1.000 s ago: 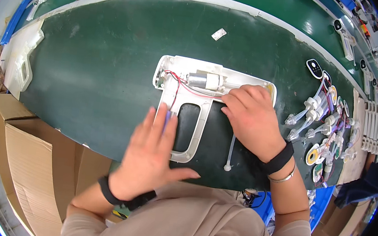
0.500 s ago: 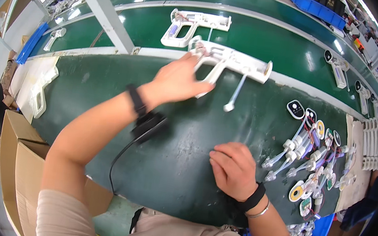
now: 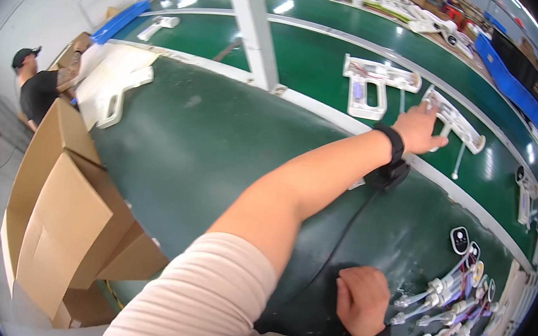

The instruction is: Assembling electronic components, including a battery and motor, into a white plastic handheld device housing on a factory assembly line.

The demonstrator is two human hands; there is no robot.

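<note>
Stretched out over the green conveyor belt, my left hand (image 3: 417,128) has its fingers on the grip end of a white gun-shaped plastic housing (image 3: 460,122). Wires and parts sit inside that housing, and a thin clear tube with a white tip hangs from it. To its left on the belt lies a similar white housing (image 3: 385,78) with an open loop handle. My right hand (image 3: 363,301) rests on the dark green table with fingers curled in; nothing shows in it. Right of it lies a cluster of wired assemblies (image 3: 447,294) with tubes, motors and round boards.
A black device with a cable (image 3: 393,175) is near my left wrist. An open cardboard box (image 3: 63,224) stands at the left, by a white empty shell (image 3: 118,98). A metal post (image 3: 252,27) rises at the belt's edge. Another person (image 3: 43,86) is at far left.
My left hand has carried the white housing from the table's far edge onto the belt. The view has swung round, and the black device now sits nearer the belt. My right hand stays curled on the table.
</note>
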